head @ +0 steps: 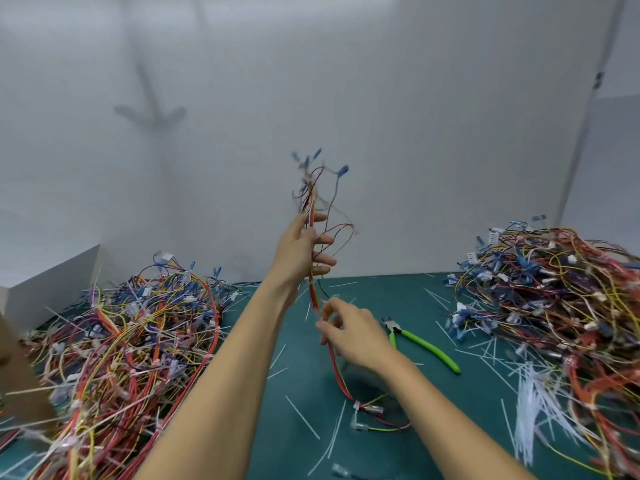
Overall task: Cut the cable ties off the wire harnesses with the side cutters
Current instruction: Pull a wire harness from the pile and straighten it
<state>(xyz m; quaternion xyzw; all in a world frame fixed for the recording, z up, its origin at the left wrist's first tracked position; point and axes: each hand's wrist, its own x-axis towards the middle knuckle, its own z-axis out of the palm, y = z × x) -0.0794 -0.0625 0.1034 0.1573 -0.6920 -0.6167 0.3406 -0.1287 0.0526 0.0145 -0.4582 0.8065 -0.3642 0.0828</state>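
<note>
Now my left hand (304, 251) is raised above the worktop (301, 393), its fingers (323, 261) curled shut around a wire harness (313, 296) that hangs in a long red, yellow and black strand. Its upper end fans out above my grip into blurred blue connectors (343, 169); its lower end trails down to the green surface, where clear terminals (372, 409) lie. My right hand (349, 332) sits lower on the same strand, thumb and forefinger pinched together at it, the other fingers loosely bent; motion blur keeps me from telling whether they hold the wires themselves or a tie on them. The side cutters (420, 342), green-handled, lie flat on the worktop just to the right of my right hand, untouched. A big tangle of harnesses (131, 341) is heaped at my left, another heap (554, 299) at my right. Cut white cable ties (533, 403) are scattered over the surface, thickest near the right heap.
</note>
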